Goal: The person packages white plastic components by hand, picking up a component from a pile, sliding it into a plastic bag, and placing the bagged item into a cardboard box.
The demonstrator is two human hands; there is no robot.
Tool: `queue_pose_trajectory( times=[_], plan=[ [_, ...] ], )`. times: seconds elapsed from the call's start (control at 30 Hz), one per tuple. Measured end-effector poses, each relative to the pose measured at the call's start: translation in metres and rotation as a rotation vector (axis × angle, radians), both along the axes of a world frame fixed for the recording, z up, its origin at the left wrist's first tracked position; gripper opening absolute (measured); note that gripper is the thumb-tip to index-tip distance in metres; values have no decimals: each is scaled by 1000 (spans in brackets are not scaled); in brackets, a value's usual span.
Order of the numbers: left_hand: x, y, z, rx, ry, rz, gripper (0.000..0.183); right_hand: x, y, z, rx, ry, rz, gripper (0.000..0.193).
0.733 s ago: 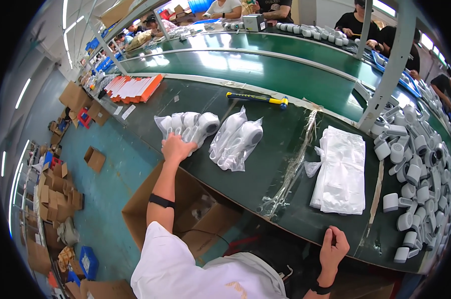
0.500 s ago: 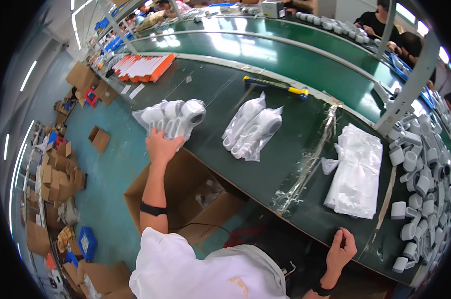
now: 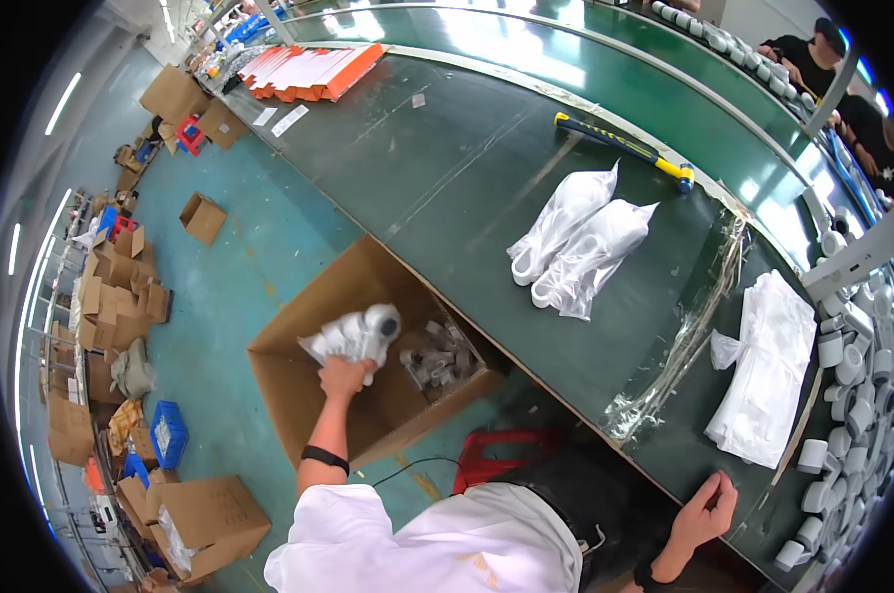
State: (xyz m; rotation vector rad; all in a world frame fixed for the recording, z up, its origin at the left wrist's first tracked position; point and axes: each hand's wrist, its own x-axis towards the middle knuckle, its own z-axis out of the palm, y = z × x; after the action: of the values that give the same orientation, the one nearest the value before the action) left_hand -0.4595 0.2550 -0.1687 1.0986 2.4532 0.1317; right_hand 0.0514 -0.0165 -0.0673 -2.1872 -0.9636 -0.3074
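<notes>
My left hand (image 3: 344, 376) is closed on a clear plastic bag of white plastic parts (image 3: 362, 334), one showing a round dark end. It holds the bag inside the opening of a large cardboard box (image 3: 299, 331). Deeper in that box lie more bagged parts (image 3: 439, 361). Near the bench's front edge, my right hand (image 3: 706, 509) has its fingers curled together, and nothing shows in them. Beyond it lies a stack of flat white plastic bags (image 3: 765, 371). Two filled bags of white parts (image 3: 590, 242) rest side by side on the dark green bench (image 3: 447, 188).
A yellow and black hammer (image 3: 625, 150) lies along the bench's far edge. White parts (image 3: 847, 395) are heaped at the right. Orange and white cartons (image 3: 314, 71) sit at the far left end. A red stool (image 3: 496, 457) stands under the bench. Co-workers are across the conveyor (image 3: 526, 44).
My left hand has carried the bag of white parts off the bench edge and down into the cardboard box. My right hand stays by the bench edge. The whole view has shifted.
</notes>
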Motion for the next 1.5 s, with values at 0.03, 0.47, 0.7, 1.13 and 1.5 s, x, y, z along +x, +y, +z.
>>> queue_pose_trajectory(
  times=[0.03, 0.47, 0.7, 1.13, 1.5],
  plan=[
    [0, 4, -23, -89, -32, -51, 75, 2, 0, -3, -11, -36, -1, 12],
    [24, 49, -226, -677, -333, -147, 61, 4, 0, -16, -39, -194, -20, 10],
    [54, 40, -246, -595, -58, -308, 73, 4, -5, -13, -70, -228, 13, 10],
    [-6, 66, -265, 32, -345, -345, 56, 1, 2, -14, -57, -200, 42, 10],
    [138, 71, 92, 1120, -459, -664, 37, -3, 9, -3, 19, -196, 5, 2]
  ],
)
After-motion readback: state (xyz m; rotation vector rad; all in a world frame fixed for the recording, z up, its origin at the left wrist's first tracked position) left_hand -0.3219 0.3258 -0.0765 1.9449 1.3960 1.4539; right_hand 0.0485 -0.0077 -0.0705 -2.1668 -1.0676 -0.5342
